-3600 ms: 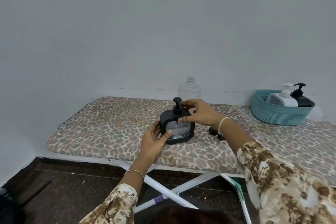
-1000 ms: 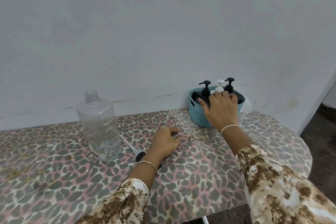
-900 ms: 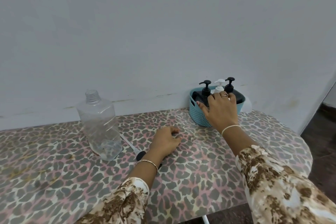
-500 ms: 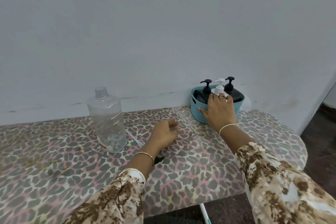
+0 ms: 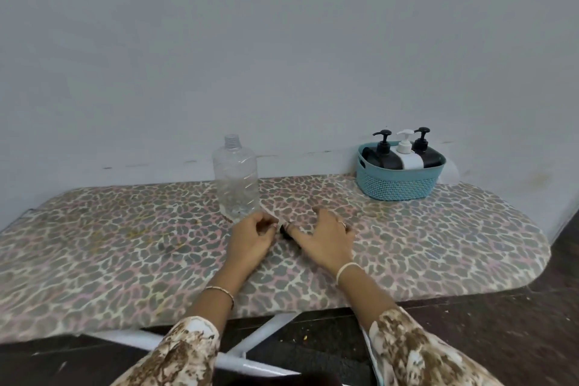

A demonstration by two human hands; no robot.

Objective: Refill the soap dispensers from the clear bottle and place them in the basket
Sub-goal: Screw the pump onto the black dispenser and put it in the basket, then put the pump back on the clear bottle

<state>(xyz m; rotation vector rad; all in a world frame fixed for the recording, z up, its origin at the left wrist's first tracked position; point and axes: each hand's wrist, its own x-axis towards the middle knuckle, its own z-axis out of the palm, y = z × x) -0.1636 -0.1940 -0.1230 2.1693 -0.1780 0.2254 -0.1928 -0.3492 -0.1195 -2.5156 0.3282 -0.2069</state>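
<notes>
Three dispensers [image 5: 404, 160] sit in the basket [image 5: 398, 189]; clear bottle [image 5: 236, 178] stands uncapped; hands [image 5: 250, 240] [image 5: 327, 240] lie slack, apart.

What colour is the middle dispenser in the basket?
White: the middle dispenser, pump included. Seen in the head view.

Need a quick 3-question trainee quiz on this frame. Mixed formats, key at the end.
1. How many dispensers stand in the basket? A) two B) three C) four
2. True or false: the clear bottle has its cap on.
3. Fill in: the white dispenser sits ______ the two black dispensers.

Key: 1 B; 2 false, the threaded neck is bare; 3 between.
</notes>
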